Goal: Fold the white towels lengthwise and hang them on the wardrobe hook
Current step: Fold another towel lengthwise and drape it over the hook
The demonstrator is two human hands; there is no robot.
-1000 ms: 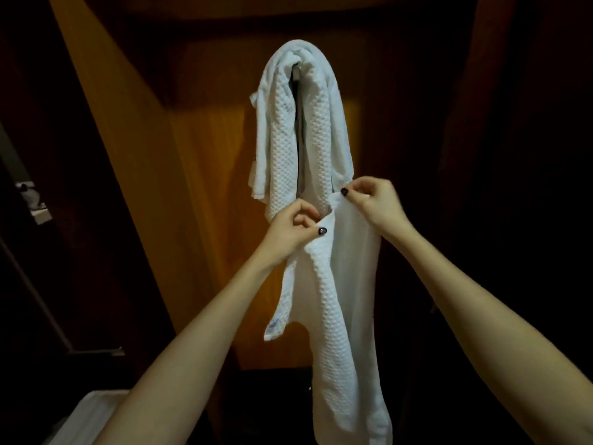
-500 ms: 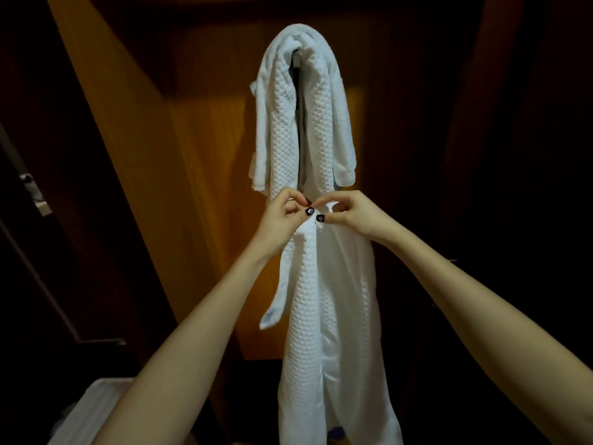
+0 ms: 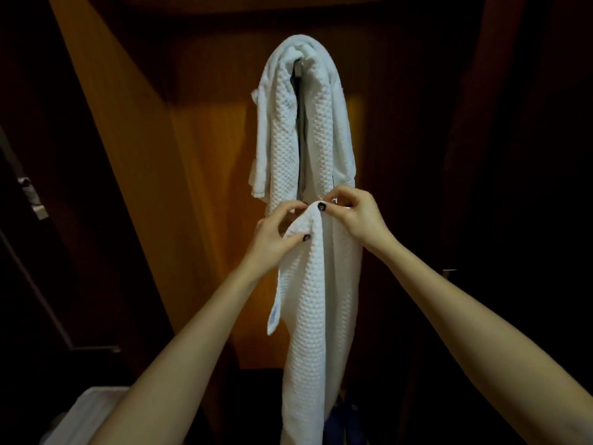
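I hold a white towel (image 3: pixel 317 300) in front of me with both hands, and it hangs down toward six o'clock until it leaves the view. My left hand (image 3: pixel 272 236) pinches the folded top edge between thumb and fingers. My right hand (image 3: pixel 362 220), just beside it at about two o'clock, pinches the same edge with curled fingers, so the long sides lie together and the towel makes a narrow strip. A loose corner (image 3: pixel 272 319) hangs free at seven o'clock from my left hand, so I think the fold is not yet tidy there. Directly at twelve o'clock from my hands, a hung towel (image 3: pixel 282 139) is draped over the wardrobe hook (image 3: pixel 300 64). Only a small piece of the hook's metal shows under the cloth, against the wooden back panel (image 3: pixel 199 162). The lower ends of that towel come down nearly to my fingers, and I cannot tell whether they touch. The towel in my hands has a waffle weave, and I judge it soft, light and limp, not slippery. It will keep no shape by itself and will sag wherever I do not support it. So I think the best place to take it is the middle of its length, not the top end, so that both halves balance over the hook. The hook is already well covered, and the new towel may slide off or drag the other one down.
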